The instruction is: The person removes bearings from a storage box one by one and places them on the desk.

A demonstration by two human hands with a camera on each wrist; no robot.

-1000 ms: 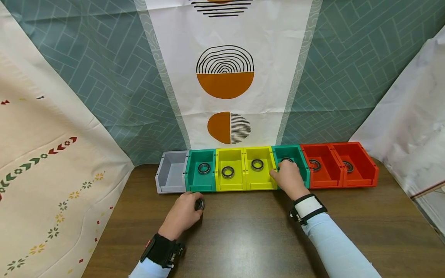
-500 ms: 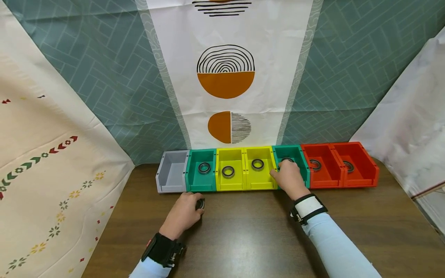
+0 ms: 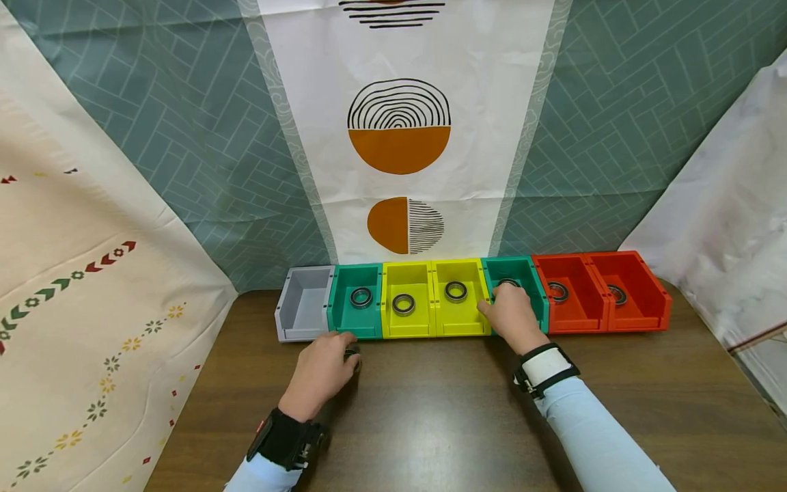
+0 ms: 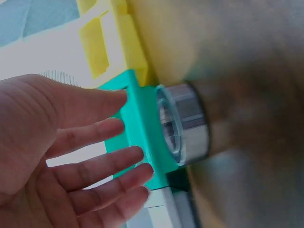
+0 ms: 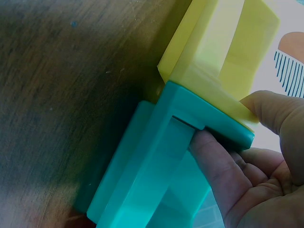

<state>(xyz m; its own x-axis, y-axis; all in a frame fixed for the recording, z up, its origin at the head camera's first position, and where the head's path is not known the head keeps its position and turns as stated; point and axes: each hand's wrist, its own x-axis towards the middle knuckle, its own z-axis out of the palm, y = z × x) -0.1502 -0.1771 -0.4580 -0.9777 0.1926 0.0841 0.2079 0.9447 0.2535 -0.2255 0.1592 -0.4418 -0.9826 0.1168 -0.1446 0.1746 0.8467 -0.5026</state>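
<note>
Left wrist view gives me the best look at the loose bearing (image 4: 192,123): right of centre, just beside the front of a green bin (image 3: 355,321), its bore facing the left hand (image 3: 320,372). That hand's fingers are spread and extended with a gap between them and the ring, so they hold nothing. I cannot tell whether the ring lies flat or tilts; in the head view, below and left of centre, the hand mostly hides it.

Right of centre in the head view, the right hand (image 3: 515,314) pinches the wall between a yellow bin (image 3: 461,321) and a second green bin (image 3: 516,267).

With the bearing ungripped, a clumsy fingertip could tip it or send it skidding over the surface (image 3: 430,403). Fingers closing early might catch the bin's lip instead. A tug from the right hand could shift the row, bumping the ring.
</note>
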